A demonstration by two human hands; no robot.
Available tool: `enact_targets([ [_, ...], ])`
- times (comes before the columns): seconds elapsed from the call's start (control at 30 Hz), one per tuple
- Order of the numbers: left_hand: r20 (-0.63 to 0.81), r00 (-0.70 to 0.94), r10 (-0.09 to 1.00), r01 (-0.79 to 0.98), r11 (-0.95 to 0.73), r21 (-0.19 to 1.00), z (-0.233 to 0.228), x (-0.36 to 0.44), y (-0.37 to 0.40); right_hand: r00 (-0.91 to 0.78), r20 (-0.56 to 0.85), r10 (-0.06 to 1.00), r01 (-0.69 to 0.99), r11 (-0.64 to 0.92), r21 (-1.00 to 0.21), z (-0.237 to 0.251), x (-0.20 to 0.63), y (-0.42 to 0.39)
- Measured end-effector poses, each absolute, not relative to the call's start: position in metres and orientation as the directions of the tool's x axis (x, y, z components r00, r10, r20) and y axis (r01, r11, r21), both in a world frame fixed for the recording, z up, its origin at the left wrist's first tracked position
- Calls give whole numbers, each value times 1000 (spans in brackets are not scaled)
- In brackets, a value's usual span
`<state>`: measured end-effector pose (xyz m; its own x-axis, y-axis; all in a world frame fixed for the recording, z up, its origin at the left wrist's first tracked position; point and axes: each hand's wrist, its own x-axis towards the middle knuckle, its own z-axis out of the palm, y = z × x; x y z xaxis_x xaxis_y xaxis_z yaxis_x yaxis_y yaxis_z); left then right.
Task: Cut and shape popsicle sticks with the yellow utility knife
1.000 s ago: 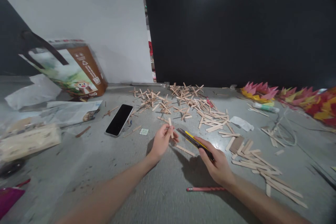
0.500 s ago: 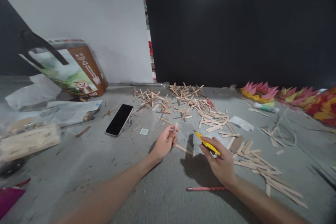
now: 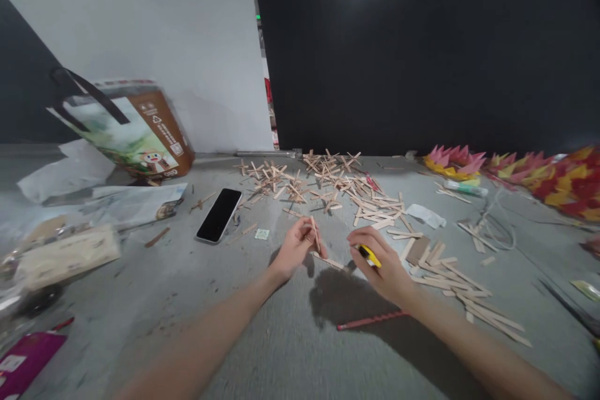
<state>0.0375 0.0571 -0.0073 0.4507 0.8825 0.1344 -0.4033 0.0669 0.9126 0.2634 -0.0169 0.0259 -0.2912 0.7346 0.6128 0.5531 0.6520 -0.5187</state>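
Observation:
My left hand (image 3: pixel 297 246) pinches a wooden craft stick (image 3: pixel 315 234), held nearly upright just above the grey table. A second craft stick (image 3: pixel 330 261) lies flat below those fingertips. To the right, my right hand (image 3: pixel 379 262) is closed around a yellow utility knife (image 3: pixel 369 255); the palm and fingers cover much of it, and its tip is hidden. A red pencil (image 3: pixel 370 321) lies under the right wrist. Beyond both hands lies a heap of craft sticks (image 3: pixel 272 178), many of them joined into crosses.
Loose craft sticks (image 3: pixel 497 315) spread to the right of my right hand. A phone (image 3: pixel 219 215) lies left of centre, before a printed bag (image 3: pixel 135 131). Pink and yellow paper petals (image 3: pixel 454 162) line the back right. White and black panels (image 3: pixel 422 56) stand behind the table.
My right hand has turned and moved slightly left, so the knife's front end no longer shows. More of the stick in my left hand is visible now. The view has shifted a little.

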Motion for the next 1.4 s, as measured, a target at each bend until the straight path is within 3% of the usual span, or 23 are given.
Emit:
enact_targets([
  [0.23,41,408,912,-386,131,913,-8,35,57,-405,283,869,626,489,-607,63,231,37],
  [0.33,45,392,919,-389,121,913,-8,36,58,-423,216,880,647,460,-608,66,220,48],
  [1.4,71,373,925,-303,49,952,-19,39,61,-382,233,894,613,434,-660,46,212,48],
])
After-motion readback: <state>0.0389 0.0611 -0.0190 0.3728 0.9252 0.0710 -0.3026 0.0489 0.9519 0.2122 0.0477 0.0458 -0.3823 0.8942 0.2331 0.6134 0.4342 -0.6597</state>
